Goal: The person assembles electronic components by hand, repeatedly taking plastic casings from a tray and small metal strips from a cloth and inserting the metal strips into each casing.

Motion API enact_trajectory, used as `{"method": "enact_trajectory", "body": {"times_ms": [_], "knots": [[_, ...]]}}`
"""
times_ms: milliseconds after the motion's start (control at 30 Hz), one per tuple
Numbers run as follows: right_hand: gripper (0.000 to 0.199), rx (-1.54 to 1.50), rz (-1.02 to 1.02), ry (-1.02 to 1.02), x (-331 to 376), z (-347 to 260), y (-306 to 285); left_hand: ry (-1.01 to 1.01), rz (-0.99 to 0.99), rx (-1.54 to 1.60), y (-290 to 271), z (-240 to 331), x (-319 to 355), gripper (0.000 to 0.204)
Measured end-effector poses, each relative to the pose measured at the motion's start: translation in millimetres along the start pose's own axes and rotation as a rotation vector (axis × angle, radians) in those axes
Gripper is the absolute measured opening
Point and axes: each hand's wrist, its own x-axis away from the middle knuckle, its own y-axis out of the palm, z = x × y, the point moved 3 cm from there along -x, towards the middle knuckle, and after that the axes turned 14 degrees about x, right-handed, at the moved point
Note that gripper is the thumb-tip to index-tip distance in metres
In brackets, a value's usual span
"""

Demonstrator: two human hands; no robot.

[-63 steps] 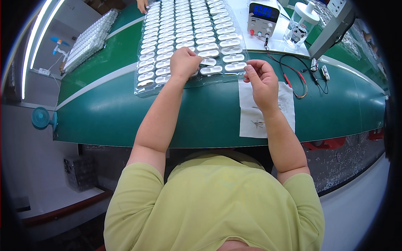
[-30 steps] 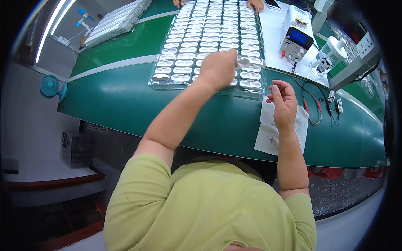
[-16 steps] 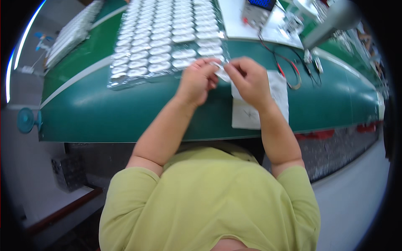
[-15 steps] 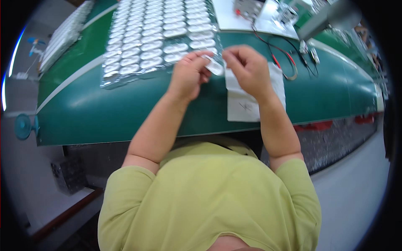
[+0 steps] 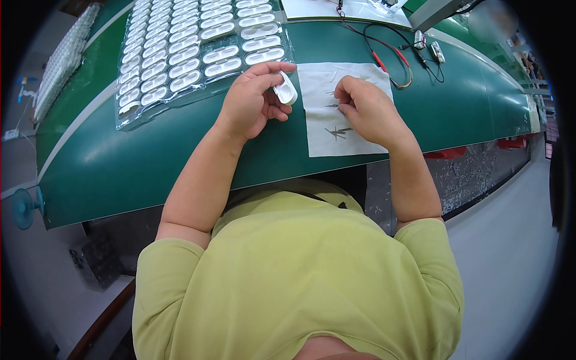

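My left hand point(image 5: 251, 101) holds a small white oval plastic shell point(image 5: 285, 89) between thumb and fingers, its hollow side showing. To the right, my right hand point(image 5: 367, 109) is over a white cloth point(image 5: 320, 134), with thumb and forefinger pinched together. Whatever the pinch holds, if anything, is too small to make out. Several thin dark pins point(image 5: 337, 132) lie loose on the cloth near that hand. Left of my left hand is a clear plastic tray point(image 5: 176, 85) filled with rows of matching white oval shells.
Red and black wires point(image 5: 398, 55) with clips lie on the green table point(image 5: 456, 114) beyond the cloth. A white board point(image 5: 312, 10) is at the back, a grey metal arm point(image 5: 436, 13) to its right. Another stack of white trays point(image 5: 67, 63) stands far left. A small teal fan point(image 5: 25, 208) is at the left edge.
My right hand has moved away from the shell, down and right over the cloth, uncovering its pins. My left hand keeps the shell. The whole view has shifted slightly.
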Motion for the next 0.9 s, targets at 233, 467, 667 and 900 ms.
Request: {"method": "enact_trajectory", "body": {"times_ms": [233, 467, 667, 900], "knots": [[0.018, 0.055, -0.071, 0.028, -4.5, -1.7, 1.6, -0.031, -0.114, 0.141, -9.5, -1.9, -6.9, 0.032], [0.009, -0.021, 0.003, -0.105, -3.7, 1.1, -4.6, -0.01, -0.034, 0.133, -9.4, 2.9, -3.5, 0.011], [0.006, -0.361, 0.129, -0.024, -1.7, -10.6, -9.4, 0.023, -0.102, 0.165, -3.3, -9.5, -4.3, 0.016], [0.007, -0.623, 0.04, -0.013, -21.9, -27.9, 3.9, 0.092, -0.159, -0.088, -2.1, -14.3, -5.0, 0.039]]}}
